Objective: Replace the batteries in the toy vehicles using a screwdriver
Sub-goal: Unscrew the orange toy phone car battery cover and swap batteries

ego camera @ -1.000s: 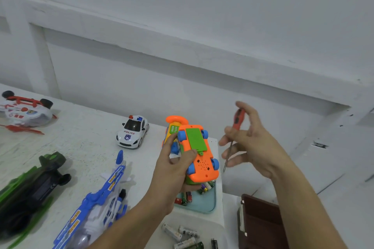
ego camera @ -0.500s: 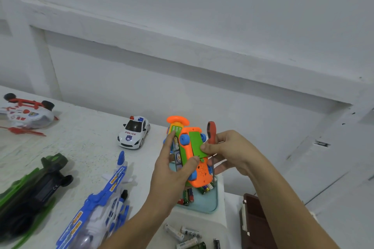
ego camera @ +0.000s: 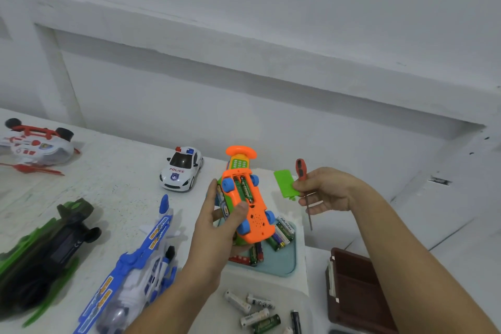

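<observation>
Right now my left hand (ego camera: pixel 217 228) grips the orange toy car (ego camera: pixel 250 214) belly-up above the counter (ego camera: pixel 113 184), thumb on its underside. Its battery bay lies uncovered, with green batteries (ego camera: pixel 245 188) seated inside. Just right of the car, my right hand (ego camera: pixel 329 190) pinches the green battery cover (ego camera: pixel 286 183) and also holds the red-handled screwdriver (ego camera: pixel 300 168), blade pointing down. Under the car sits a teal tray (ego camera: pixel 284 263) with spare batteries (ego camera: pixel 282 233). Left of the car stand a police car (ego camera: pixel 181 168) and a blue-white toy plane (ego camera: pixel 135 274).
</observation>
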`<move>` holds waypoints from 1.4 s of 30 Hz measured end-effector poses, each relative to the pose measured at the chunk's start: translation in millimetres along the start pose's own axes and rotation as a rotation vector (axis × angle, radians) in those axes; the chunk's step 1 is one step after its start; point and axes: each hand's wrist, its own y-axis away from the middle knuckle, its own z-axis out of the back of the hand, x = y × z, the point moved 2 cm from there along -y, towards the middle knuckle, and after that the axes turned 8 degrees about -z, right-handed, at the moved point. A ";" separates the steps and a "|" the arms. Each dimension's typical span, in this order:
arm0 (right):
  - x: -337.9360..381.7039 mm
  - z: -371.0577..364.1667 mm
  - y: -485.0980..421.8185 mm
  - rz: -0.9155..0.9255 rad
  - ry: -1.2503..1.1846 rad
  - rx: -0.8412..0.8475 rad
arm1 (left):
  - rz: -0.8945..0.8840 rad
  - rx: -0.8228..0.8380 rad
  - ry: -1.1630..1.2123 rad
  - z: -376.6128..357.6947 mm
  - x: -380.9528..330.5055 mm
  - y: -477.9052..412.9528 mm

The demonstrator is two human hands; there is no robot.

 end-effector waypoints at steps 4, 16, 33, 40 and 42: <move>-17.7 10.6 -46.1 -0.160 0.149 -0.180 | 0.022 0.022 0.006 5.7 2.5 1.5; -33.5 4.2 -79.5 -0.306 0.246 -0.220 | 0.031 0.171 -0.006 11.2 -4.1 16.0; -38.9 -97.5 105.1 0.716 -0.491 -0.088 | -0.049 0.303 -0.146 38.0 -21.3 66.5; -54.9 -119.1 122.0 0.736 -0.500 -0.185 | 0.005 0.351 -0.173 50.6 -29.2 80.1; -57.7 -123.0 128.2 0.762 -0.454 -0.215 | 0.009 0.363 -0.180 52.6 -31.1 82.5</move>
